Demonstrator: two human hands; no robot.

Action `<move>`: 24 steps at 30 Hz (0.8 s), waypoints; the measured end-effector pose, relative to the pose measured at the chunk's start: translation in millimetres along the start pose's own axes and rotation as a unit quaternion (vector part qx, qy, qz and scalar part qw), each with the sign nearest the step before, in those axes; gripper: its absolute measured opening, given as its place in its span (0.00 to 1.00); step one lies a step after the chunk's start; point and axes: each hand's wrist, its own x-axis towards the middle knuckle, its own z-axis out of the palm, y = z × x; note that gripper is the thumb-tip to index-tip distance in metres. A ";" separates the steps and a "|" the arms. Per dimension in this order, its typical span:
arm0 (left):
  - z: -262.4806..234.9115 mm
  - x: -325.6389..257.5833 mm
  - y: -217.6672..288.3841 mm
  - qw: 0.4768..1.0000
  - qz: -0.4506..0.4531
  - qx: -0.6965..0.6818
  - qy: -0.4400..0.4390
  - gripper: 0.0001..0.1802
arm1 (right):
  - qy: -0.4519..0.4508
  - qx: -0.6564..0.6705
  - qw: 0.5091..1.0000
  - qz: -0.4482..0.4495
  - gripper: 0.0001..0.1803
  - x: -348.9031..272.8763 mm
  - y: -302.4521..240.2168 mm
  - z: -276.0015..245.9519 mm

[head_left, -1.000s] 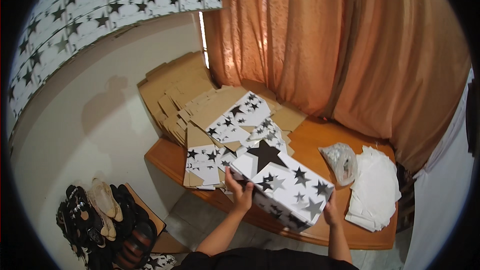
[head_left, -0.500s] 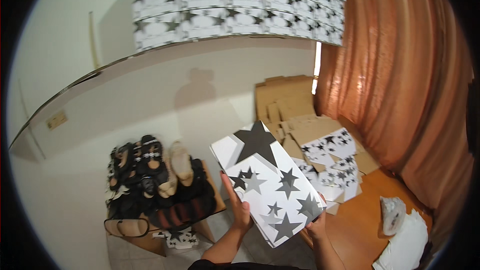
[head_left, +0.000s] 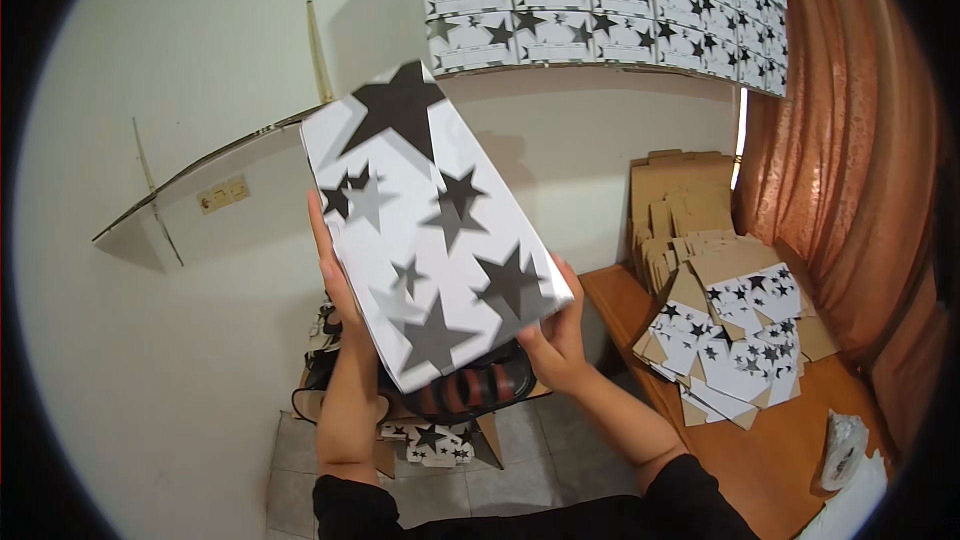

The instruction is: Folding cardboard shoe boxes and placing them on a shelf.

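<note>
A white shoe box (head_left: 400, 240) printed with black and grey stars is held up in front of me, tilted, its broad face toward me. My left hand (head_left: 335, 270) grips its left edge, fingers partly hidden behind it. At the lower right corner, my right hand (head_left: 560, 340) clasps the box with the thumb on the near side. Below and behind the box, dark sandals (head_left: 470, 390) show in part on a low stand; the rest of the footwear there is covered by the box.
Rows of stacked star-printed boxes (head_left: 600, 10) sit on a wall shelf (head_left: 215, 152). An orange-brown table (head_left: 760, 460) at right bears flattened cardboard (head_left: 685, 210), folded star-printed pieces (head_left: 740, 350) and a clear plastic bag (head_left: 843, 450). Copper curtains (head_left: 830, 140) hang beyond. A wall switch plate (head_left: 222, 195) is at left.
Both hands have raised the box up and to the left, so it appears larger and nearer the shelf. My view has swung left, shifting the surroundings to the right.
</note>
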 end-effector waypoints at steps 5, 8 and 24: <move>-31.7 76.6 4.4 0.993 0.025 0.105 -0.041 0.39 | -0.030 -0.041 0.998 -0.029 0.39 70.5 27.4 23.9; -42.9 143.7 0.5 0.995 0.036 0.075 -0.054 0.31 | -0.021 -0.062 0.995 -0.074 0.40 121.9 54.1 42.6; -105.4 269.1 -54.3 0.901 -0.180 0.340 -0.201 0.51 | 0.052 -0.351 0.907 -0.228 0.28 301.2 121.4 38.0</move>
